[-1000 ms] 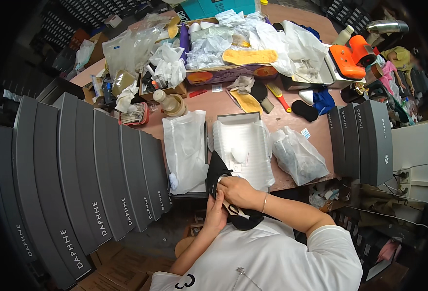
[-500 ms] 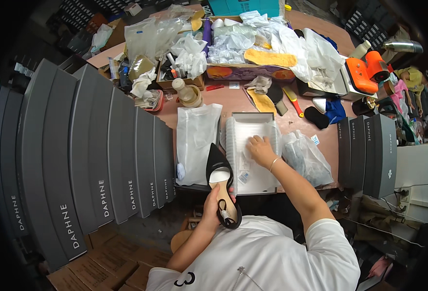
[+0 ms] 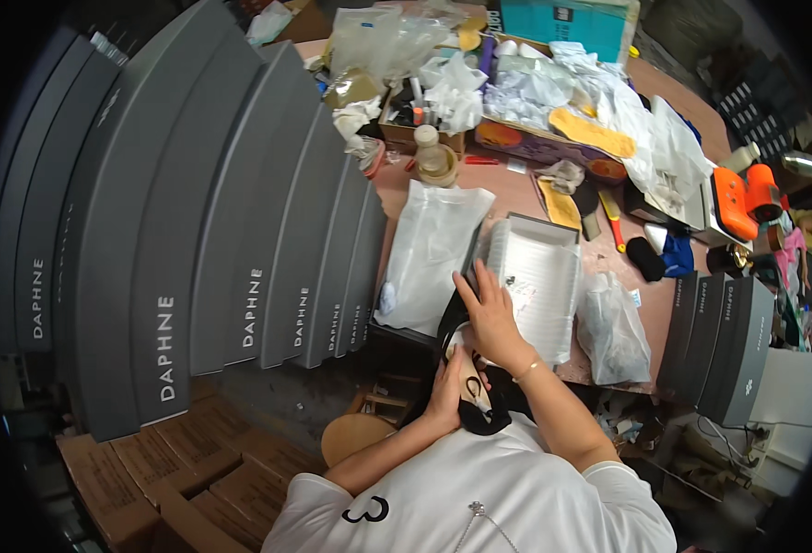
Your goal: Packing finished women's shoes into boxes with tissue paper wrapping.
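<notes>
My left hand (image 3: 446, 392) is wrapped round a black pointed-toe shoe (image 3: 473, 387) with a beige insole, held in front of my chest. A strap or loop lies across its heel end. Over the toe part is my right hand (image 3: 496, 321), its fingers stretched out and apart; whether it touches the shoe I cannot tell. The toe is partly hidden behind that hand. Just beyond, a shoe box (image 3: 573, 276) lined with ribbed white wrapping lies on the table. Left of it, a white translucent bag (image 3: 435, 244) lies flat on a dark tray or lid.
Tall rows of dark grey shoe boxes (image 3: 226, 203) stand at my left, more boxes (image 3: 719, 336) at the right. A filled plastic bag (image 3: 613, 332) lies beside the lined box. Farther back are a brush (image 3: 612, 221), a bottle (image 3: 432, 152) and a carton of wrappings (image 3: 553, 146).
My right hand has left the lined box and come over to the shoe in my left hand. The head view has turned, shifting the table scene to the right.
</notes>
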Demonstrator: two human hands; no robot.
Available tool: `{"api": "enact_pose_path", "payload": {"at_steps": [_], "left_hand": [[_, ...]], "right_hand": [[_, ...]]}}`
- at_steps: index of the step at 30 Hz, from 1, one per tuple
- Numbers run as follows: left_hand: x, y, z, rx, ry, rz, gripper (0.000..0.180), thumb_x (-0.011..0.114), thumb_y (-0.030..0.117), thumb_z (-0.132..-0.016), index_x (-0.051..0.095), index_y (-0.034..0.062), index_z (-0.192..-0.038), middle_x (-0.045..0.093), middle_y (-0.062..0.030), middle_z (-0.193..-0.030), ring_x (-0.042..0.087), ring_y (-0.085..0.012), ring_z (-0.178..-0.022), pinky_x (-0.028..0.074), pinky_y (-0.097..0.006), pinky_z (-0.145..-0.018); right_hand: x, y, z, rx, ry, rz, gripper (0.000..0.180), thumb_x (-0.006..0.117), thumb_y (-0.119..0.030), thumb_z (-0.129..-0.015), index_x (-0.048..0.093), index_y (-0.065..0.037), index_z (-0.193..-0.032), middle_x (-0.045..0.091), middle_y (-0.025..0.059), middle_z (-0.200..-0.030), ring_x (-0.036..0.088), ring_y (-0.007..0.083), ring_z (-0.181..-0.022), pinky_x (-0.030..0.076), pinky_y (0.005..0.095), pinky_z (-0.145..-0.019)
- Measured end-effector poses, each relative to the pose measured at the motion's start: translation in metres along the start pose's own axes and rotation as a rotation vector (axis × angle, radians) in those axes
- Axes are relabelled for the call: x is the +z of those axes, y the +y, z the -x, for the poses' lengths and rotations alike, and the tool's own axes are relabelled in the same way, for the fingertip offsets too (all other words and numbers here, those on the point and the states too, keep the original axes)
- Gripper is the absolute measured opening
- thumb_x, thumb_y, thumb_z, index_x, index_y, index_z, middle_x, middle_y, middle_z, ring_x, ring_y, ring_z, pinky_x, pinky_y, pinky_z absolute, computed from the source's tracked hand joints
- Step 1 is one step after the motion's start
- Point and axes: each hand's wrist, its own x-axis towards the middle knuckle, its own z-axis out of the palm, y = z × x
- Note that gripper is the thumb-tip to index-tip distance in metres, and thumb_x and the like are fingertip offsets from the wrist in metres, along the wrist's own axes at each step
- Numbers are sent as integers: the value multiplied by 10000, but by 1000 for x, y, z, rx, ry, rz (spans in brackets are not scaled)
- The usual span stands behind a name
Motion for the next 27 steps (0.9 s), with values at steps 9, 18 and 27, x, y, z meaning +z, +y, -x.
{"api": "enact_pose_path", "payload": {"at_steps": [9,18,27], "left_hand": [[-69,27,50,273,254,117,479,409,466,-973,563,16,-911,575,-93,-707,597,-194,-637,517,-303,-634],[-70,32,24,169,69,273,647,376,668,-903,565,54,-983,607,-72,-778,621,-210,-678,542,-337,-647],[4,23,-5,29,-265,-140,476,298,463,-994,528,48,-1029,603,-91,-800,622,-193,-692,526,-309,-624]], "right_hand": [[127,-33,-89,157,-423,-227,454,693,-250,-775,533,-11,-1127,668,233,-919,649,405,-867,517,453,-780],[4,-41,-20,-18,-54,-651,418,706,-121,-697,554,-40,-1077,562,122,-929,594,251,-771,502,333,-705],[-27,-20,47,-33,216,-189,183,692,-111,-744,642,-88,-918,592,88,-960,596,286,-797,489,377,-732]]}}
